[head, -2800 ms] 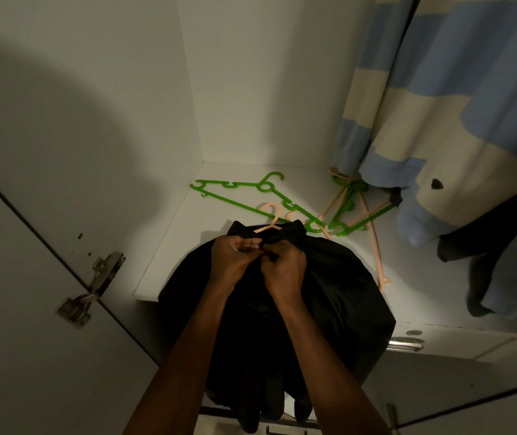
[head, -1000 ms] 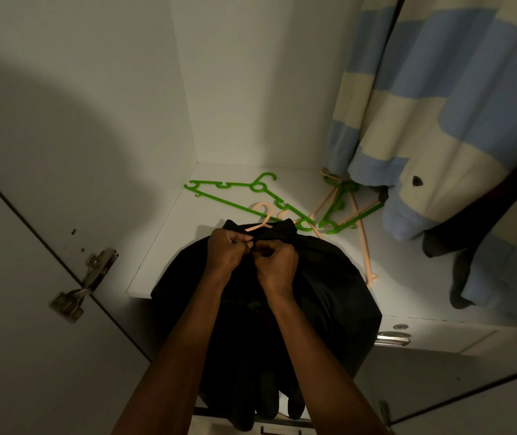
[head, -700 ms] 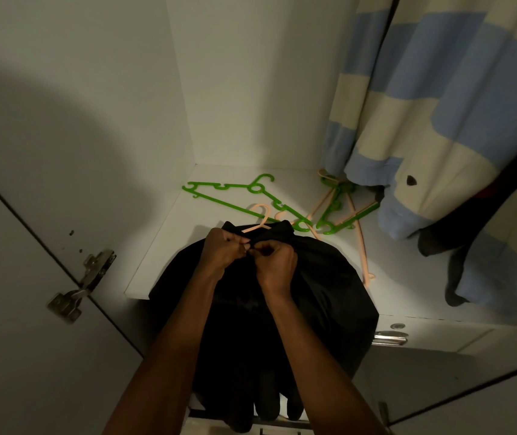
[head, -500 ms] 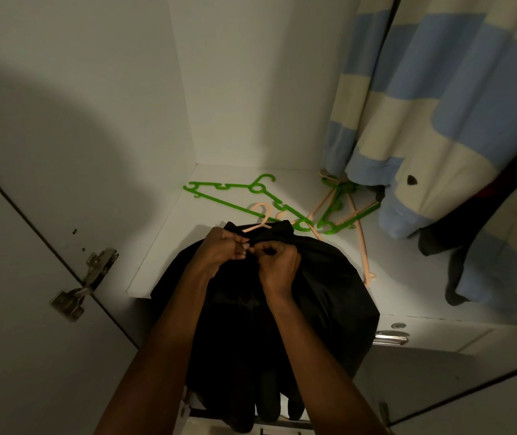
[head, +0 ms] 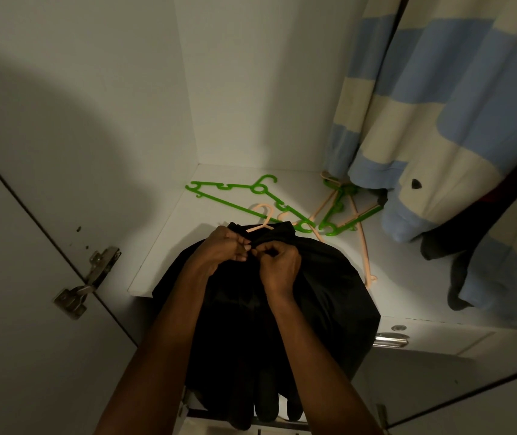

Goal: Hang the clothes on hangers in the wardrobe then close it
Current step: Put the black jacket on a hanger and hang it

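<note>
left fingers: curled and pinching the neck of the black garment (head: 282,312) at frame centre; the left hand (head: 224,251) grips the dark cloth just below the peach hanger (head: 261,219)
right fingers: also curled, thumb and forefinger of the right hand (head: 279,265) nipping a small bit at the same neck opening, touching the left hand's fingertips; whether it is a button or a fold is too dark to tell
black garment: already on the peach hanger, whose hook pokes out above the collar just above centre; its upper part rests on the front edge of the wardrobe shelf (head: 175,246) and the rest drapes down toward the lower centre of the frame
spare hangers: a green hanger (head: 235,196) lies flat on the shelf above the hands; a tangle of green and peach hangers (head: 345,215) lies to its right
done so far: a blue and cream striped garment (head: 439,120) already hangs at upper right, with darker clothes behind it at the right edge
in hand: my judgement is that the collar is being fastened or settled so the garment sits firmly on its hanger
left to do: this garment is not yet on the rail, which is out of view; the wardrobe door (head: 15,309) at lower left, with its hinge (head: 89,282), stands open and is yet to be closed
</note>
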Available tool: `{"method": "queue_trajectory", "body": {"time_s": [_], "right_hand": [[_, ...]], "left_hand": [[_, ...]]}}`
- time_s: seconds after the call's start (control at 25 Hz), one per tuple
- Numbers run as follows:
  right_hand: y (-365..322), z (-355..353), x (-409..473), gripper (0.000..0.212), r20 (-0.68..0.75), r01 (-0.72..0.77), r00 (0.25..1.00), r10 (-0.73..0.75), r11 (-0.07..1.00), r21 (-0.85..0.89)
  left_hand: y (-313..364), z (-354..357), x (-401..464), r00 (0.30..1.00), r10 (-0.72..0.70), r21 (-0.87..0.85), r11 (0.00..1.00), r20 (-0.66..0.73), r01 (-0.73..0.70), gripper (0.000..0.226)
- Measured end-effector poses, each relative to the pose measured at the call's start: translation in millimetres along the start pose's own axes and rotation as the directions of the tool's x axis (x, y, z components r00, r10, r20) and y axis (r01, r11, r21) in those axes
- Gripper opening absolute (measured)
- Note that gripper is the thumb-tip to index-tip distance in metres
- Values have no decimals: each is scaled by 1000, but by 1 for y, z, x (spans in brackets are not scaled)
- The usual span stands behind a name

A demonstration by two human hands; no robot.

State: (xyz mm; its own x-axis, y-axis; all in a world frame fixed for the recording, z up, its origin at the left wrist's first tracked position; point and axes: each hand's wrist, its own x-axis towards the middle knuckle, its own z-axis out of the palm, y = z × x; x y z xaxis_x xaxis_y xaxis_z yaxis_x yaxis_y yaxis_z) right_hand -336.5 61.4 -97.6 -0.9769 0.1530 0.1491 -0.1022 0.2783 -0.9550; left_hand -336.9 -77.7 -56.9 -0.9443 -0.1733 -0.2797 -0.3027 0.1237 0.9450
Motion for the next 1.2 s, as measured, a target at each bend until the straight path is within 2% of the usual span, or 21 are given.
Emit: {"method": "queue_trajectory", "body": {"time_s": [0.2,0.52,0.64,0.84,1.0,1.2], "right_hand": [[1,-2,-1,24,38,-3,999,1,998,55],[-5,-4,-5,18,92,21,995,-33,991,132],[-5,-6,-3,17,91,23,995,-33,993,114],[-7,-8,-4,16,129,63,989,-69,997,51],[-10,-10,-6,17,140,68,988,-68,998,4],[-11,-5,-7,12,118,57,992,-42,990,-125]], "left_hand": [[6,-5,3,996,-71,41,997,56,69,5],[4,-19,-3,972,-106,-34,993,212,115,5],[5,-16,-2,974,-113,6,993,195,114,7],[-4,-10,-10,986,-20,33,999,166,15,14],[-6,-12,-11,986,-25,-33,999,163,31,18],[-12,-9,-12,992,19,-40,999,125,-14,12]]}}
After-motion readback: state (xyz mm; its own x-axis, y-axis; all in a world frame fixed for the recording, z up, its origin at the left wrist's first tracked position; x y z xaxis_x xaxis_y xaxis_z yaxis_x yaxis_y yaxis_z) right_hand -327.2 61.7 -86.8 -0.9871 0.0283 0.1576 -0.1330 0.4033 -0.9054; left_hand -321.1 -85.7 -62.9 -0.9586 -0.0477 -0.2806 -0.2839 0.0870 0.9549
